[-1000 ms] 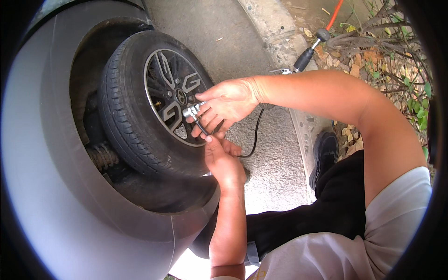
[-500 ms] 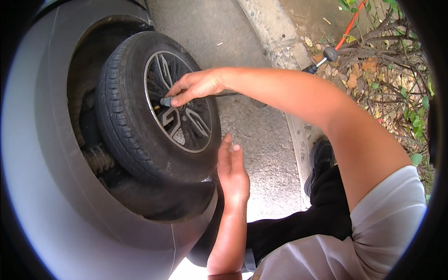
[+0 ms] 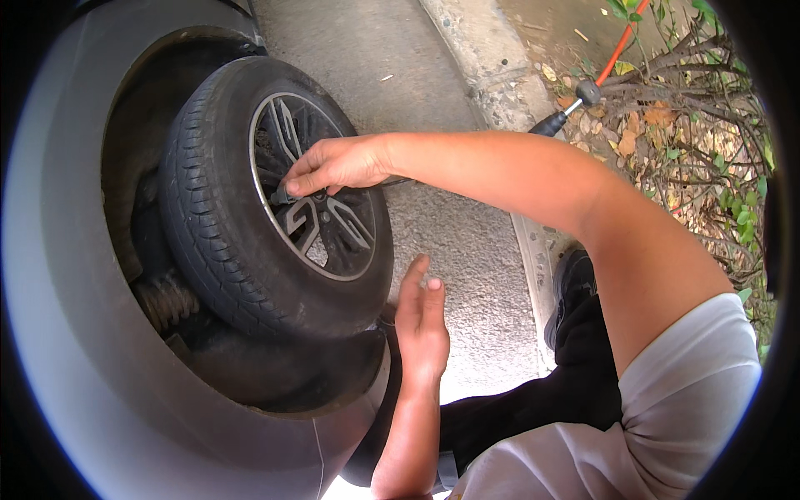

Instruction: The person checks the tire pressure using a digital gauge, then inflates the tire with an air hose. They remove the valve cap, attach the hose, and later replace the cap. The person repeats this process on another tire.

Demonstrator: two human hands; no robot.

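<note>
My right hand (image 3: 337, 162) reaches across to the wheel rim (image 3: 342, 223) and is closed on a grey air chuck (image 3: 281, 197). The chuck sits low among the spokes, against the rim's inner edge. The valve stem is hidden, so whether the chuck is seated on it cannot be told. A thin black hose (image 3: 400, 181) runs from under this hand toward the kerb. My left hand (image 3: 423, 329) is held up beside the tyre (image 3: 208, 225), fingers stretched out, holding nothing.
A grey car fender (image 3: 58, 250) curves around the wheel at the left. Beyond my right forearm a black handle (image 3: 550, 125) with a round knob joins a red hose (image 3: 617, 52). A stone kerb (image 3: 500, 79) borders dry leaves and branches (image 3: 667, 100).
My right hand has moved the chuck slightly left and down to the rim edge, where a brass-coloured valve stem showed before. The left hand stays open, a little lower in view.
</note>
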